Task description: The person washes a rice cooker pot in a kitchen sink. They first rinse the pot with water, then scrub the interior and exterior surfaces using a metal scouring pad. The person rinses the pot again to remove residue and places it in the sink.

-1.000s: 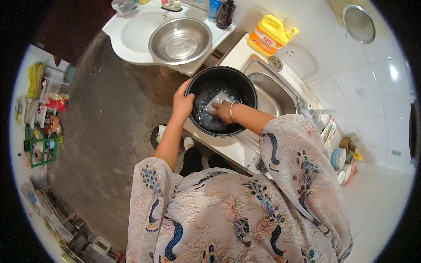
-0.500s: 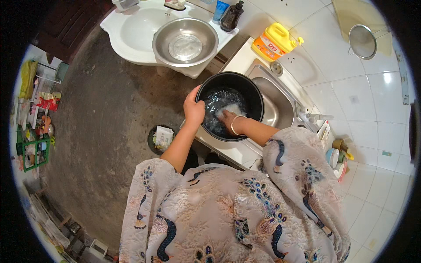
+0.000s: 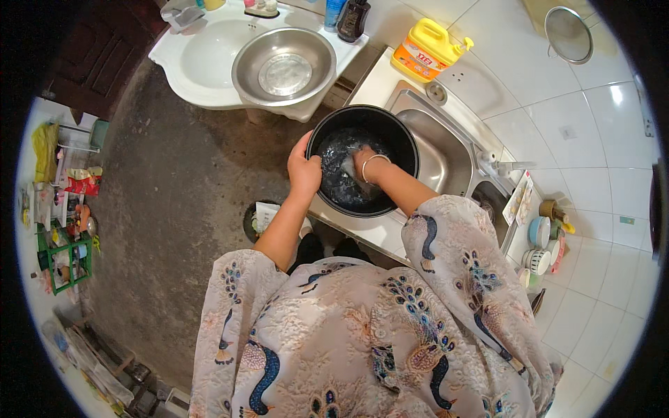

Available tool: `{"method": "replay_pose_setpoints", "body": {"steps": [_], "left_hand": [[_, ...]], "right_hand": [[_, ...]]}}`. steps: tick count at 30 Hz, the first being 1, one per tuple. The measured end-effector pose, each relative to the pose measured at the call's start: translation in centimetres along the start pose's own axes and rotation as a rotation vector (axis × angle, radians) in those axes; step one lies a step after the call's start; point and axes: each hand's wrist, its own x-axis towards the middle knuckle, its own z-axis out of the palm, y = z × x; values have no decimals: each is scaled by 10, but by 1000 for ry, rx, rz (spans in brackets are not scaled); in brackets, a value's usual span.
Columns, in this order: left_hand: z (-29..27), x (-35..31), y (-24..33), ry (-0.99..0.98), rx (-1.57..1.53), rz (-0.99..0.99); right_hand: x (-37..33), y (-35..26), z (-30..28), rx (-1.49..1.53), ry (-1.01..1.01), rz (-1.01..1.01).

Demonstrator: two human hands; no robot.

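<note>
Black pot (image 3: 362, 161) on the desk (image 3: 362, 233) beside the sink (image 3: 439, 157). Left hand (image 3: 304, 171) — fingers clasping the pot's rim. Right hand (image 3: 362, 164) inside the pot, in wet contents — finger spread cannot be told.

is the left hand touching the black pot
Touching. The head view shows the left hand clasped over the near-left rim of the black pot, thumb inside the rim and no gap between them.
</note>
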Motion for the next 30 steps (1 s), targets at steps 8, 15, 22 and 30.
{"method": "replay_pose_setpoints", "body": {"steps": [8, 15, 22, 30], "left_hand": [[3, 1, 3, -22, -109, -106], [6, 1, -1, 3, -53, -102], [0, 5, -16, 5, -33, -124], [0, 4, -13, 9, -54, -51]], "right_hand": [[21, 26, 21, 77, -105, 164], [29, -4, 69, 6, 10, 89], [12, -10, 5, -299, -111, 45], [19, -6, 6, 35, -181, 230]]}}
